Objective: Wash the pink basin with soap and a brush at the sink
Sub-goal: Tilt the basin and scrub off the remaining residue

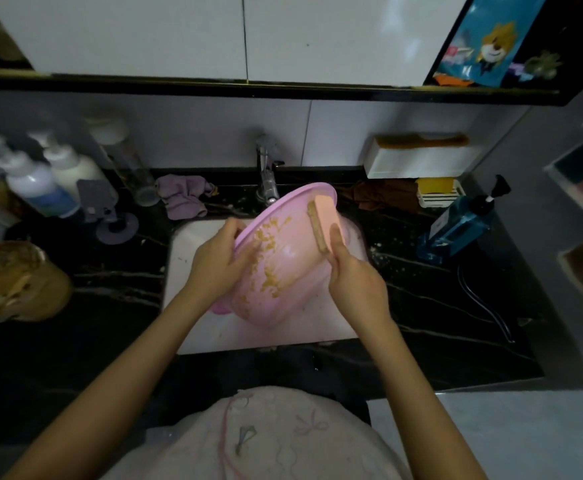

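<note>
The pink basin stands tilted on its side in the white sink, its inside facing me and smeared with yellow-brown residue. My left hand grips the basin's left rim, thumb over the edge. My right hand holds a pink scrubbing brush by its back, thumb lying along it. The brush's brown bristles press against the basin's inner right wall, near the rim.
A chrome tap rises behind the basin. Left on the black counter: white pump bottles, a purple cloth, a purple holder. Right: a blue pump bottle, a yellow soap on a rack, a brown cloth.
</note>
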`<act>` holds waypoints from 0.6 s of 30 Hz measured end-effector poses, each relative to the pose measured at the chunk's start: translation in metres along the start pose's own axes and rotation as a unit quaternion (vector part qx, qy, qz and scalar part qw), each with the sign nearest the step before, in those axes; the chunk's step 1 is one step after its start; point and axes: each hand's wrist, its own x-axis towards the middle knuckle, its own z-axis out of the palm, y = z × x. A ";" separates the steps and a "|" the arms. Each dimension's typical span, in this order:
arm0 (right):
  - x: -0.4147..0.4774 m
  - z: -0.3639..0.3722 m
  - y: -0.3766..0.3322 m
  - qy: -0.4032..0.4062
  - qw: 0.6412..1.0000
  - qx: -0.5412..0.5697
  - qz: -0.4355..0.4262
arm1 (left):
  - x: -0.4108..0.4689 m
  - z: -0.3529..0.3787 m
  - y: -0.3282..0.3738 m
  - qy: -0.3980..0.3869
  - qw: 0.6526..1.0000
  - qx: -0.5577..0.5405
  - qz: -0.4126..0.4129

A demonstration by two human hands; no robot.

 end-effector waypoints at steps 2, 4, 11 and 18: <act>0.009 -0.001 0.006 -0.003 1.000 0.019 0.007 | -0.020 0.003 -0.015 0.045 0.999 -0.005 -0.024; 0.018 -0.002 0.014 0.002 0.999 0.031 0.026 | -0.040 0.012 -0.033 0.061 0.993 -0.061 -0.077; 0.044 -0.004 0.040 -0.009 0.994 0.093 0.050 | -0.038 0.021 -0.046 0.076 0.978 -0.152 -0.119; 0.048 -0.007 0.024 0.016 0.992 0.119 0.024 | 0.007 0.005 -0.014 0.048 0.995 -0.083 -0.035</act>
